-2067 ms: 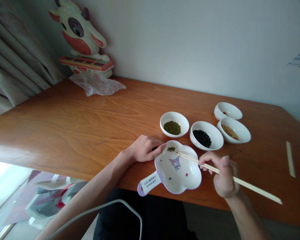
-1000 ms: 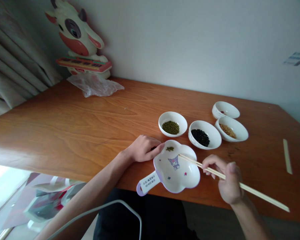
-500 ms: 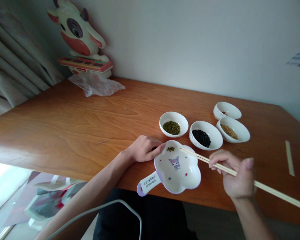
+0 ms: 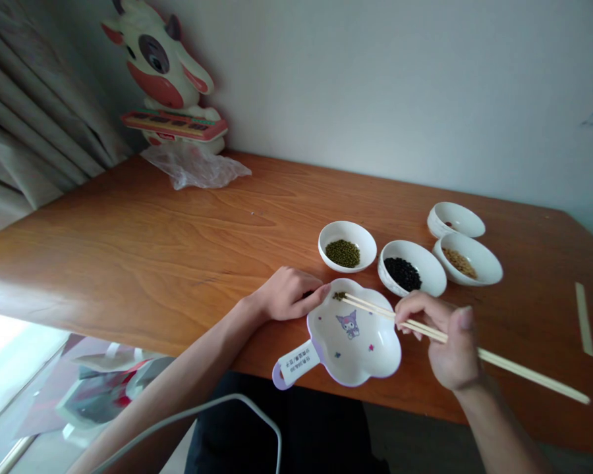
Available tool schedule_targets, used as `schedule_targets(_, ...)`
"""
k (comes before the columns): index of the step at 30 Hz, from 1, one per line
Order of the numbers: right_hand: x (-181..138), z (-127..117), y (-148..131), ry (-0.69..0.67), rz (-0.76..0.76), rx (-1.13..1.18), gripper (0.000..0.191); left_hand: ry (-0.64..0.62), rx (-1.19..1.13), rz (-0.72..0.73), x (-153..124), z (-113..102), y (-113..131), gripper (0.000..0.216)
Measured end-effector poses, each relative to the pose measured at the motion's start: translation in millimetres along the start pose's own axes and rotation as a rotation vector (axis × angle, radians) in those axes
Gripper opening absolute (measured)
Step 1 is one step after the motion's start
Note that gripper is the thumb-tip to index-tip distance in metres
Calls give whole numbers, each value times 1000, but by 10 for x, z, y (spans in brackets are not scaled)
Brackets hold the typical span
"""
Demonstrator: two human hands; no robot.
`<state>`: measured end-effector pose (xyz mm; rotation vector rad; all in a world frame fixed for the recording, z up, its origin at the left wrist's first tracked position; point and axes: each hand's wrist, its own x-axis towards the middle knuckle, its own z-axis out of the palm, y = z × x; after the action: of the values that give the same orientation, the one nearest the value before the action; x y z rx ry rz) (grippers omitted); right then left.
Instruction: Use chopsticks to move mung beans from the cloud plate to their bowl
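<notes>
My right hand [image 4: 445, 342] is closed around a pair of light wooden chopsticks [image 4: 524, 375]. Their tips reach into a white flower-shaped dish [image 4: 356, 362] with a lilac rim, touching or just beside a small pile of green beans [image 4: 338, 296]. At the dish's upper left rim, my left hand [image 4: 294, 293] grips the edge with the thumb, the other fingers curled and partly hidden. Behind the dish stand a white bowl of green beans [image 4: 343, 253] and a bowl of black beans [image 4: 402, 273].
To the right are a bowl with tan beans [image 4: 459, 262] and a bowl with a little red something [image 4: 457, 214]. A cow toy keyboard [image 4: 175, 125] and a clear plastic bag [image 4: 197, 170] sit at the back left. A white cable [image 4: 227, 398] crosses my lap.
My right hand has moved left, bringing the chopstick tips from the dish's upper middle to the small bean pile. My left hand stays at the rim; the view shifts slightly.
</notes>
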<state>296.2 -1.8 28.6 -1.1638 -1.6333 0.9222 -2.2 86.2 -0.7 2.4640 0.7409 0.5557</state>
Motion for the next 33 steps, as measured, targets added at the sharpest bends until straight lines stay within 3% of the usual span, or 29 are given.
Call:
schedule_targets(3, -99, 37, 111, -59, 10, -47, 83, 4, -2, -5, -1, 0, 3, 49)
schedule_targets(17, -50, 132, 126, 2, 24, -46, 77, 11, -1, 11, -4, -1, 0, 49)
schedule_targets(24, -39, 131, 169, -42, 19, -28, 82, 5, 0, 15, -8, -2, -3, 49)
schedule_targets(33, -12, 164, 110, 44, -10, -33, 79, 10, -2, 23, -13, -2, -8, 49)
